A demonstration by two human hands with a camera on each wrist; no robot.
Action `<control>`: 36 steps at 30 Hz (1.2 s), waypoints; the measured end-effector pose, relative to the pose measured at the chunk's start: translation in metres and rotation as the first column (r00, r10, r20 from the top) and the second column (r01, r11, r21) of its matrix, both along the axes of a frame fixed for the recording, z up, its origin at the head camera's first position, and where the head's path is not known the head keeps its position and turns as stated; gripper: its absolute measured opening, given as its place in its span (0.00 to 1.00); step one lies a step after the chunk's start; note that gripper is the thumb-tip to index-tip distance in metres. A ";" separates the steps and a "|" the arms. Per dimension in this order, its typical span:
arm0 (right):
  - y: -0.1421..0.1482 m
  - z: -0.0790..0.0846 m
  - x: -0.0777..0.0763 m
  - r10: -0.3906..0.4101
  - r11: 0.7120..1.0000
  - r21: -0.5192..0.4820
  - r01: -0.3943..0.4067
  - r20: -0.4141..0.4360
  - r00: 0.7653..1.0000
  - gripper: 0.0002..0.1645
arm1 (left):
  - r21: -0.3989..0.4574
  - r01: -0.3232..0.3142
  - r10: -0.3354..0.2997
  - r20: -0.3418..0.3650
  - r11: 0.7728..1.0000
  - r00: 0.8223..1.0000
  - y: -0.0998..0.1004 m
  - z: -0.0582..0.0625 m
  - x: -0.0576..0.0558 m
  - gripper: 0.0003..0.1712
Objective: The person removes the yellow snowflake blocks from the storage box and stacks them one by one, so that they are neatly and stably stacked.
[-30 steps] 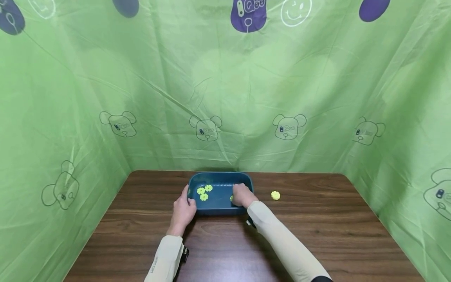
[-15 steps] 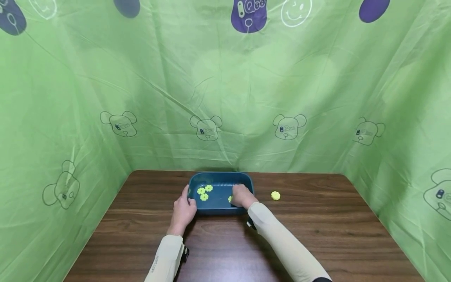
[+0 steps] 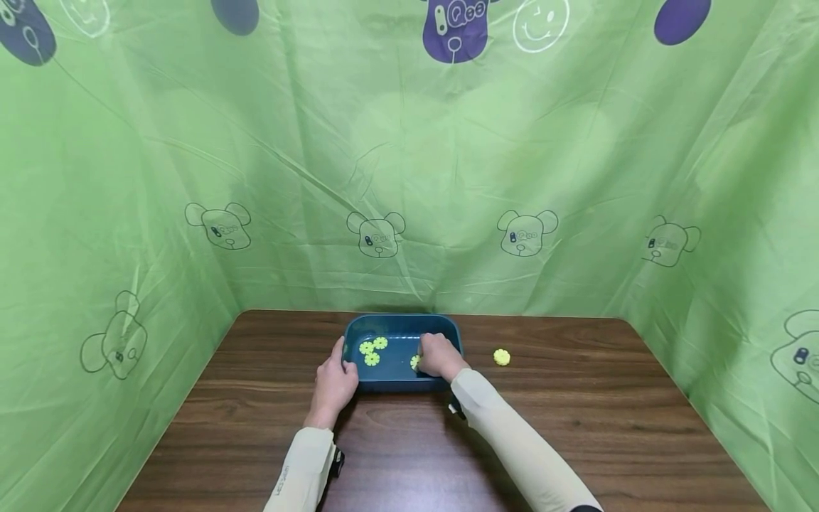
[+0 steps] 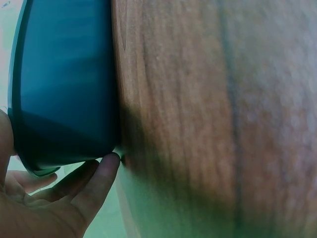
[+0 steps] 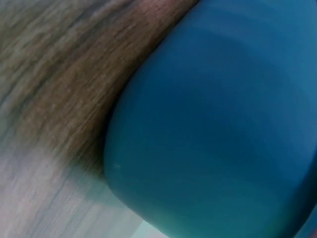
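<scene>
A dark blue rectangular basin (image 3: pixel 390 386) stands at the back of the table. My left hand (image 3: pixel 335 385) grips its left end; in the left wrist view the thumb is at the rim and the fingers (image 4: pixel 101 181) lie along the end wall. My right hand (image 3: pixel 440 355) reaches over the front rim into the basin's right half, fingers curled down at a yellow-green flower-shaped piece (image 3: pixel 415 363) that shows partly beside them. The fingertips are hidden. Several matching flower-shaped pieces (image 3: pixel 372 360) lie in the basin's left half. The right wrist view shows the basin's outer wall (image 5: pixel 208 129).
A pale yellow flower-shaped piece (image 3: pixel 502 357) lies on the wooden table (image 3: pixel 576 419), right of the basin. Green printed cloth (image 3: pixel 461 277) hangs close behind the table and along both sides.
The flower-shaped piece at my right fingers has shifted slightly left, and more of it shows. My left hand stays on the basin.
</scene>
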State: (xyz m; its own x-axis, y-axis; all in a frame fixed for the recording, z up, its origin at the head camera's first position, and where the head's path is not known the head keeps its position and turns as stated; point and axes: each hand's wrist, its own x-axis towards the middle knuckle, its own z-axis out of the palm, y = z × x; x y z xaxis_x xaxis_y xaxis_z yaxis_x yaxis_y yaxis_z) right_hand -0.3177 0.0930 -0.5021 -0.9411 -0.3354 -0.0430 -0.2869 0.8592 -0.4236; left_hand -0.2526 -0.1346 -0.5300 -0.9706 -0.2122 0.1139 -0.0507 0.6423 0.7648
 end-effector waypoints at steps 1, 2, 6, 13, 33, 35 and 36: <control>0.000 0.000 0.000 -0.006 1.000 -0.006 0.006 -0.001 1.000 0.27 | -0.002 0.000 0.000 -0.003 1.000 1.000 0.000 0.000 0.000 0.37; 0.000 0.000 0.000 -0.011 1.000 -0.010 0.011 -0.009 1.000 0.23 | -0.005 0.000 0.000 -0.004 1.000 1.000 0.000 0.000 0.000 0.37; 0.001 0.005 0.003 -0.030 0.998 -0.053 0.027 -0.062 0.998 0.08 | -0.010 -0.003 0.003 -0.007 1.000 1.000 0.000 0.000 0.000 0.36; 0.021 0.030 0.000 -0.061 0.967 -0.255 0.007 -0.205 0.977 0.06 | 0.002 -0.002 0.002 0.004 1.000 1.000 0.001 0.001 0.001 0.37; 0.142 0.051 -0.007 -0.278 0.933 -0.282 0.223 -0.173 0.945 0.11 | -0.024 -0.008 0.008 0.008 1.000 1.000 0.001 0.001 0.002 0.36; 0.150 0.046 -0.005 -0.295 0.927 -0.282 0.248 -0.140 0.945 0.11 | -0.020 -0.008 0.008 0.011 1.000 1.000 0.001 0.001 0.002 0.37; 0.154 0.044 -0.005 -0.305 0.923 -0.282 0.262 -0.122 0.944 0.11 | -0.018 -0.007 0.007 0.012 1.000 1.000 0.001 0.001 0.001 0.37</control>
